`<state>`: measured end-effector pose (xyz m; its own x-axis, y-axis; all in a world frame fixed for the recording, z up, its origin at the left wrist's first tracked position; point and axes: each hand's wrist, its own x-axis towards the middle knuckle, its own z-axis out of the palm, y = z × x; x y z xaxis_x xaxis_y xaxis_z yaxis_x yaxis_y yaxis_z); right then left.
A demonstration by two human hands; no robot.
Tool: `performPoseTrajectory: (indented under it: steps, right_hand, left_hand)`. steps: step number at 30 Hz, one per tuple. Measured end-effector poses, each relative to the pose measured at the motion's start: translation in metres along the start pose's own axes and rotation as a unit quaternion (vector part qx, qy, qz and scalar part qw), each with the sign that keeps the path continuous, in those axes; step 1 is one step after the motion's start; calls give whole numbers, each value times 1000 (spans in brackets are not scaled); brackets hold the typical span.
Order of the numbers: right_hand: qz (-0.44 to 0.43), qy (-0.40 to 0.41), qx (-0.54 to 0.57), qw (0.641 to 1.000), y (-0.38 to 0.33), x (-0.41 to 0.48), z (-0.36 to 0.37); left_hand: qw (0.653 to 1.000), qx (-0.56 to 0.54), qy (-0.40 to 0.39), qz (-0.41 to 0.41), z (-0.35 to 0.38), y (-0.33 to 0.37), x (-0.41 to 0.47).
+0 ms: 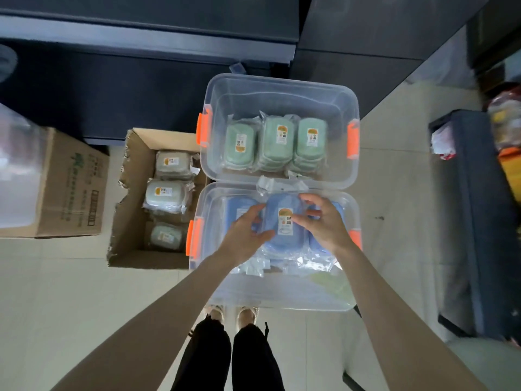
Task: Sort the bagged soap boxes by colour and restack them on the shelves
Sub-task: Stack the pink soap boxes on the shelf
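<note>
Near clear bin (270, 301), orange latches, sits on the tiled floor (84, 292) at your feet. It holds three stacks of bagged blue soap boxes.

Middle blue soap box (284, 238), label up, is on top of the centre stack and between your hands.
- Left grip (248, 232): fingers and thumb curled round the box's left edge.
- Right grip (324, 221): closed on its right side, thumb on the label.

The flanking blue boxes (238, 206) are partly hidden under your hands.

Far clear bin (282, 86) touches the near one. It holds three stacks of green soap boxes (277, 139), labels up.

Open carton (132, 193), left of both bins, holds pale bagged soap boxes (166, 194) in a row. Their exact colour is hard to tell through the plastic.

Dark shelving (141, 88) stands beyond the bins.
</note>
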<state>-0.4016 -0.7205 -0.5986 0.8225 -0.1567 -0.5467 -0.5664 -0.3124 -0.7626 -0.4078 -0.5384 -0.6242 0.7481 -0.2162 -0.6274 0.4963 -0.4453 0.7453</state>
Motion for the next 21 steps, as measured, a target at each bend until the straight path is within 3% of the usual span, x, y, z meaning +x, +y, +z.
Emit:
performPoseTrajectory:
  steps: [6,10,15,21]
  right_hand:
    - [-20,-11,-53,998,13,7,-1]
    - [-20,-35,-136,990,12,9,-1]
    - [-6,-94,-310,946,-10,0,-12]
    - [-58,-110,-409,904,-86,-32,-26]
  left_hand:
    - [991,129,-25,12,4,0,6]
    - [961,273,-33,24,-2,4,3]
    - [912,403,-67,30,-24,31,-5]
    - [880,467,-43,75,-71,98,-46]
